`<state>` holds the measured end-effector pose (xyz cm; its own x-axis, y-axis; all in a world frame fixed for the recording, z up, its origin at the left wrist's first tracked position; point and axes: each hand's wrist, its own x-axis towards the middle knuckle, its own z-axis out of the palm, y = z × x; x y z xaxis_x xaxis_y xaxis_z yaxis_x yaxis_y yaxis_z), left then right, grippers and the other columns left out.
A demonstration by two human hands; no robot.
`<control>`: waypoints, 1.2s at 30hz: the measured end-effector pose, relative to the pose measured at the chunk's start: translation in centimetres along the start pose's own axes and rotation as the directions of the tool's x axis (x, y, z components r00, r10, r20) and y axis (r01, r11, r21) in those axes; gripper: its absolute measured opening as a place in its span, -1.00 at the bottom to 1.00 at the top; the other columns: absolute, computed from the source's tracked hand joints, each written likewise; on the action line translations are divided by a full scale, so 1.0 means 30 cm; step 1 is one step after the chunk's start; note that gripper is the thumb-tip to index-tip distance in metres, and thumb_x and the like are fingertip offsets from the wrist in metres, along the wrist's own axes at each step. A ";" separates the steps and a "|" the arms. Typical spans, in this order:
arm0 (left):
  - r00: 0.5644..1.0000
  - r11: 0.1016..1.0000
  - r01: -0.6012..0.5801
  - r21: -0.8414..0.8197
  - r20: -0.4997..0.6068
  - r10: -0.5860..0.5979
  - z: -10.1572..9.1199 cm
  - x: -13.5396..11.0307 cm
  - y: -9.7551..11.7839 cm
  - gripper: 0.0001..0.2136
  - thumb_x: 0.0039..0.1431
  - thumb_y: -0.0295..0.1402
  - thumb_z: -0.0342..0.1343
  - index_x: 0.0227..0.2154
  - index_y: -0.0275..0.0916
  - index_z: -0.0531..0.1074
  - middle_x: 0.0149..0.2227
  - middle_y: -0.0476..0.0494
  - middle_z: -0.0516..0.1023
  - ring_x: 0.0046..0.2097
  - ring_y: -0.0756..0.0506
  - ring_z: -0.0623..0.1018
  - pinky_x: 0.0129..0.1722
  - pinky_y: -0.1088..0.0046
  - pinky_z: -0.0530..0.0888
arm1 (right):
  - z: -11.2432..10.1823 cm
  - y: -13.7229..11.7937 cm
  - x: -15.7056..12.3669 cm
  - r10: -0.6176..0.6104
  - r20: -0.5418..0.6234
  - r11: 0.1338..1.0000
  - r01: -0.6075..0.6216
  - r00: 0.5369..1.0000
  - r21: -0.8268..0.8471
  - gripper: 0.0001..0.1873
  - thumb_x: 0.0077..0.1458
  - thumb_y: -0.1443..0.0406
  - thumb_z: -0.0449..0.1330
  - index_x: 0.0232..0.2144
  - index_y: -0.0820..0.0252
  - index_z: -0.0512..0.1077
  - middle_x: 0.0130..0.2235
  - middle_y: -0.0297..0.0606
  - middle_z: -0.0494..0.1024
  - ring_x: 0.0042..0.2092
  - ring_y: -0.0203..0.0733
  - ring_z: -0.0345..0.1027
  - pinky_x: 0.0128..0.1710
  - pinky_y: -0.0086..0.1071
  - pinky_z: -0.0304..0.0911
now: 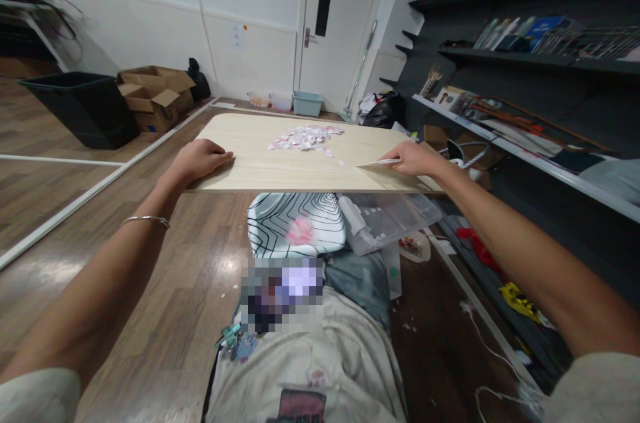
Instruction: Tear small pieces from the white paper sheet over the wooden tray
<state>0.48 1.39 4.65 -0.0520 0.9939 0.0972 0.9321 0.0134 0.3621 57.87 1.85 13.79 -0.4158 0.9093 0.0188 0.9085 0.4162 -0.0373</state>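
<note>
A light wooden board (pixel 280 166) lies flat in front of me, with a pile of small pink and white paper scraps (pixel 305 137) near its far middle. My left hand (pixel 200 159) rests palm down on the board's near left edge, fingers together, holding nothing. My right hand (pixel 415 159) sits at the board's near right edge and pinches a thin white sheet (pixel 377 163) that lies flat on the surface.
Under the board stand a black-lined white stool (pixel 295 226) and a clear plastic bin (pixel 390 219). Dark shelves (pixel 525 123) full of items run along the right. A black crate (pixel 83 106) and cardboard boxes (pixel 157 96) sit at the far left; cables lie on the floor at right.
</note>
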 end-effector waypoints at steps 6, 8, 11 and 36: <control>1.000 1.000 -0.019 -0.020 0.013 0.019 -0.006 0.002 0.002 -0.41 0.52 0.06 0.25 0.04 -0.41 0.94 -0.21 -0.47 0.86 -0.14 -0.34 0.67 -0.05 0.17 0.48 | 0.012 -0.011 0.008 -0.017 0.088 0.984 0.001 0.996 0.178 -0.41 0.20 0.30 0.44 0.24 0.12 0.96 0.22 -0.12 0.94 0.23 0.30 0.87 0.29 -0.11 0.66; 1.000 1.000 -0.026 -0.014 0.017 0.026 -0.012 -0.002 0.007 -0.43 0.55 0.01 0.23 0.03 -0.45 0.93 -0.21 -0.45 0.86 -0.14 -0.30 0.65 -0.07 0.20 0.44 | 0.023 -0.019 0.018 -0.022 0.098 0.983 0.004 0.995 0.183 -0.38 0.22 0.34 0.44 0.29 0.11 0.94 0.28 -0.13 0.92 0.30 0.30 0.86 0.39 -0.08 0.65; 0.999 0.999 -0.034 0.005 0.038 0.033 -0.021 -0.013 0.020 -0.42 0.59 -0.02 0.21 -0.01 -0.51 0.92 -0.37 -0.36 0.78 -0.18 -0.24 0.59 -0.12 0.25 0.38 | 0.057 -0.024 0.035 -0.021 0.104 0.987 0.004 0.994 0.163 -0.28 0.27 0.39 0.40 0.43 0.09 0.87 0.44 -0.12 0.84 0.45 0.27 0.79 0.55 -0.03 0.56; 0.999 1.000 0.024 -0.007 0.046 -0.023 -0.025 -0.025 0.033 -0.46 0.59 0.01 0.17 -0.10 -0.36 0.92 -0.48 -0.17 0.56 -0.28 -0.22 0.53 -0.14 0.24 0.36 | 0.308 0.062 -0.029 -0.031 0.123 0.997 0.023 0.992 0.068 0.00 0.70 -0.15 0.06 0.97 -0.07 0.10 0.94 0.04 0.08 0.95 0.35 -0.14 0.89 0.38 -0.03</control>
<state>1.18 0.57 5.64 -0.0573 0.9973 0.0463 0.9280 0.0362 0.3707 59.55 1.85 4.48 -0.4461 0.8890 -0.1034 0.8937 0.4363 -0.1048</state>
